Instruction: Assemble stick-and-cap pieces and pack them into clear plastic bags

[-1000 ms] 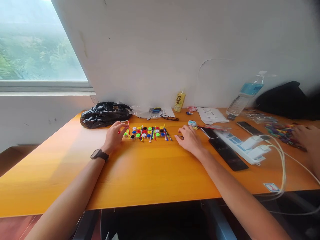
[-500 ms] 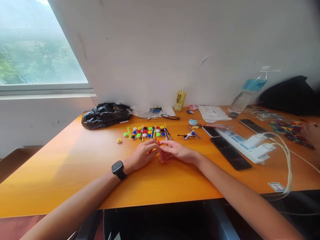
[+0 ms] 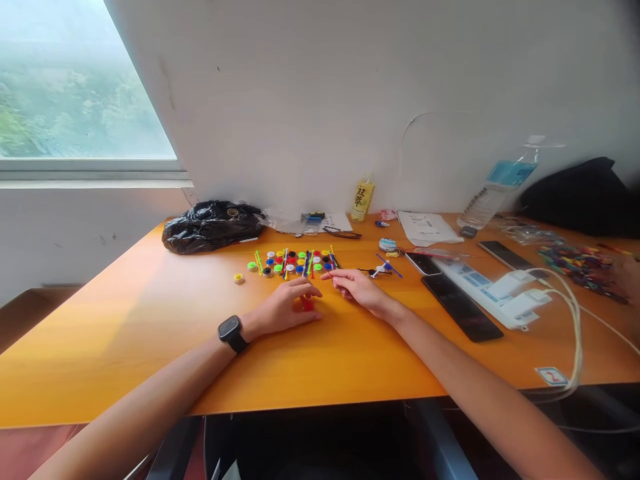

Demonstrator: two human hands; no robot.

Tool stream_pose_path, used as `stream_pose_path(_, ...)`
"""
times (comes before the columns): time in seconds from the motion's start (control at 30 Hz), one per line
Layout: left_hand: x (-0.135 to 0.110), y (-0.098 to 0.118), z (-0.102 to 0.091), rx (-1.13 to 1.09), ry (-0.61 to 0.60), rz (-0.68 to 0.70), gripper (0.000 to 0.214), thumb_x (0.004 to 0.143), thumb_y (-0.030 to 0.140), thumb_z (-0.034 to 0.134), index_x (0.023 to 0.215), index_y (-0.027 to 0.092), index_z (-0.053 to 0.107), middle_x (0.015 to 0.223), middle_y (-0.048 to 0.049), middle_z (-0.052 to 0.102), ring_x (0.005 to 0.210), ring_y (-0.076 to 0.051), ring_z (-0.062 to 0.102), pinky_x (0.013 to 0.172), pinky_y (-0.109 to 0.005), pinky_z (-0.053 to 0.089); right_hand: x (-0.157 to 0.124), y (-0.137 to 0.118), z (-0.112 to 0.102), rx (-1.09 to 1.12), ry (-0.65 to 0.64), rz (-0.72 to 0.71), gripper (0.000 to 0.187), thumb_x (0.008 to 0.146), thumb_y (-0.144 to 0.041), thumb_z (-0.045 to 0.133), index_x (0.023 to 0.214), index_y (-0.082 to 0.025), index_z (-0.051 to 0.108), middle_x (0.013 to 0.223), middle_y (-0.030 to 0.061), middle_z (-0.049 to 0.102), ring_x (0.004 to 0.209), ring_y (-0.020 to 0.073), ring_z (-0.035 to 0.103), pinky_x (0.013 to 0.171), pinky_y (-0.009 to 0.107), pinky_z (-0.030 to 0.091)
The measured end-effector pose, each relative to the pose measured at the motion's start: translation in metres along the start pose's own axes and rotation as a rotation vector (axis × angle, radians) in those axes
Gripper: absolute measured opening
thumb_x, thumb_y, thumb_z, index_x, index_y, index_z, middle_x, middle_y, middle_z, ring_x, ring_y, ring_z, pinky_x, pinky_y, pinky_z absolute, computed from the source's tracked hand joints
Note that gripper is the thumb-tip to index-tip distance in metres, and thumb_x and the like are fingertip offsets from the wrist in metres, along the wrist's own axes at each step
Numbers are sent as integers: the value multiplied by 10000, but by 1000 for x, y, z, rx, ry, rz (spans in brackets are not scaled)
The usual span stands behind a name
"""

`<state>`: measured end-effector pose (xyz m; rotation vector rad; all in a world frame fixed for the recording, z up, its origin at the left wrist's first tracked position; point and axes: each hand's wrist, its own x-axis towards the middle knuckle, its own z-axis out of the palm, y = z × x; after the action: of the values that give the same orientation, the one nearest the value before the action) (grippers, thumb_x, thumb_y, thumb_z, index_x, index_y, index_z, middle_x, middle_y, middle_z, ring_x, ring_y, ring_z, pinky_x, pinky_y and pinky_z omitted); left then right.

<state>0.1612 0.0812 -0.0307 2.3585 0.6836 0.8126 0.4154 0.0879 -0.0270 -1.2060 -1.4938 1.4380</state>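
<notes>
My left hand (image 3: 285, 308), a black watch (image 3: 231, 331) on its wrist, rests over the table with thumb and fingers apart. Between them is a small red plastic piece (image 3: 307, 304), apparently on the tabletop. My right hand (image 3: 359, 289) is a short way to the right, its index finger pointing left and the other fingers curled. Something thin and reddish shows at its fingertips, too small to name. Just beyond the hands are rows of coloured round pieces (image 3: 301, 261) with thin plastic sticks (image 3: 259, 263) among them. One yellow round piece (image 3: 239, 278) lies apart at left.
A black plastic bag (image 3: 213, 228) and a yellow drink carton (image 3: 363, 200) stand at the back. To the right are a joined stick piece (image 3: 384, 267), phones (image 3: 460, 308), a power strip (image 3: 475, 283) with cables, and a water bottle (image 3: 500, 190). Another person's hand (image 3: 633, 277) is at far right by coloured pieces (image 3: 575, 263).
My hands, which were together around red pieces, have moved apart. The left hand's fingers have spread, uncovering the red piece, and the right hand has lifted slightly away.
</notes>
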Motion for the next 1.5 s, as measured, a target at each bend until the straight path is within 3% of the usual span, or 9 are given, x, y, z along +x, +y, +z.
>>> stream_pose_path(0.17,-1,5,-6,-32,-45,-50,543,914,231,716,1422,254,526,953,-21,703,836,-170,677,803,-316,575,1,3,2,-58,50,-157,373,825,-490,796,1047,-195,736,798,1,618,656,136,515,581,269,389)
stream_pose_path(0.4,-1,-5,7,-197,78,-175,608,849,299,821,1344,260,471,1068,-34,644,831,-147,711,759,-294,609,-3,-7,4,-11,104,-151,284,871,-442,706,987,-191,772,795,17,639,658,137,526,596,274,401)
stream_pose_path(0.57,-1,-8,11,-285,65,-162,875,860,290,826,1570,308,315,1137,-59,642,884,-156,738,835,-324,629,-8,-6,9,-53,-138,-185,330,882,-399,781,1142,-205,719,946,43,740,910,195,678,833,319,499)
stream_pose_path(0.67,0,-7,12,-258,67,-131,638,873,301,815,1411,257,475,1076,-52,681,896,-166,728,808,-304,622,-7,2,16,-65,-223,-168,337,862,-419,827,1083,-193,709,921,40,742,900,195,693,864,331,519)
stream_pose_path(0.77,2,-5,12,-221,88,-98,353,872,316,811,1107,212,569,1007,-47,709,855,-161,706,755,-281,609,-5,8,22,-20,-202,-116,389,807,-489,871,974,-193,682,835,21,717,751,175,672,724,311,537)
stream_pose_path(0.9,4,0,8,-154,102,-77,232,887,331,793,911,195,605,907,-36,712,789,-156,679,713,-278,590,-4,9,22,-14,-207,-70,430,770,-539,887,901,-177,695,789,31,721,629,156,640,625,304,531)
stream_pose_path(1.1,3,11,0,-80,58,-18,68,898,224,723,958,206,697,935,-47,740,828,-166,693,767,-284,581,-6,4,19,-84,-163,-68,286,870,-457,778,943,-183,740,756,24,706,641,162,637,661,312,532)
stream_pose_path(1.27,3,11,2,-120,74,-37,84,913,256,725,929,198,667,903,-36,725,783,-145,679,732,-258,579,-8,0,18,-101,-131,-182,260,872,-365,783,1056,-195,712,950,33,723,892,180,674,843,310,514)
stream_pose_path(1.5,3,4,5,-87,48,13,88,937,270,727,986,197,720,954,-54,738,825,-157,701,762,-267,585,-5,12,18,-62,-205,-87,436,842,-530,832,1053,-202,636,796,-34,603,588,92,502,536,230,356)
